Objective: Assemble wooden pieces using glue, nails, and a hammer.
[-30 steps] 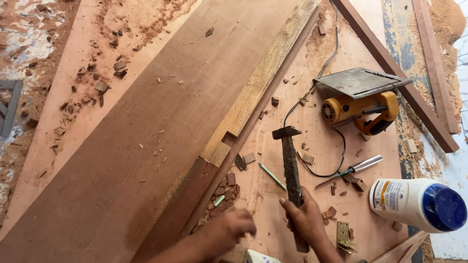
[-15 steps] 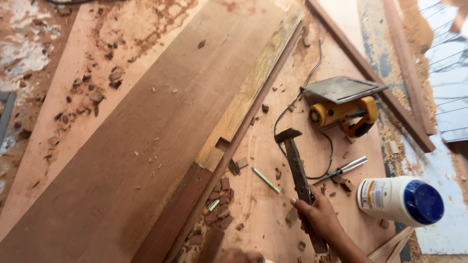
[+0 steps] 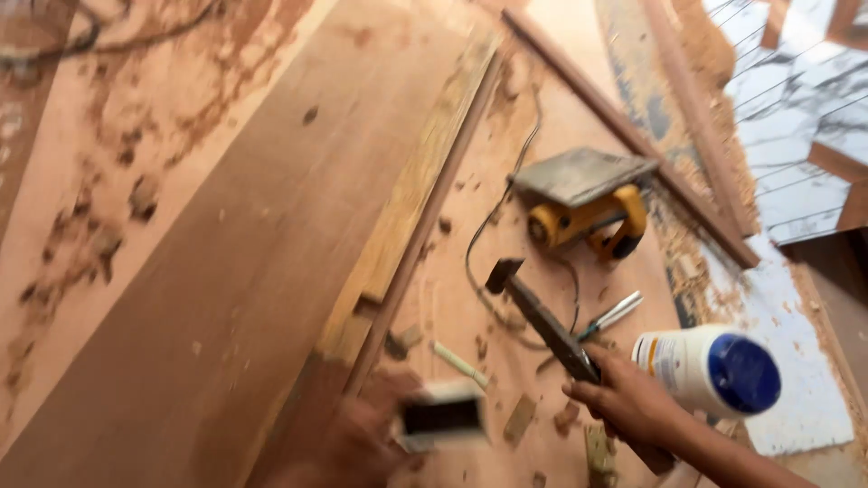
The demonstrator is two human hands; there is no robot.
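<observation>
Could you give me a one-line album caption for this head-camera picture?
Right hand grips a hammer beside a glue bottle and yellow power tool; blurred left hand holds a small block.

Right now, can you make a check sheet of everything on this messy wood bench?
Surface: long brown wooden board on a sawdust-covered bench.
Job's things: dark metal hammer; small blurred rectangular block.
Clutter: white glue bottle with blue cap, yellow power tool, wood chips.
Grippers: right hand grips the hammer handle; left hand, blurred, holds the block.
Cables: black cord from the power tool.
Surroundings: white marbled floor.
</observation>
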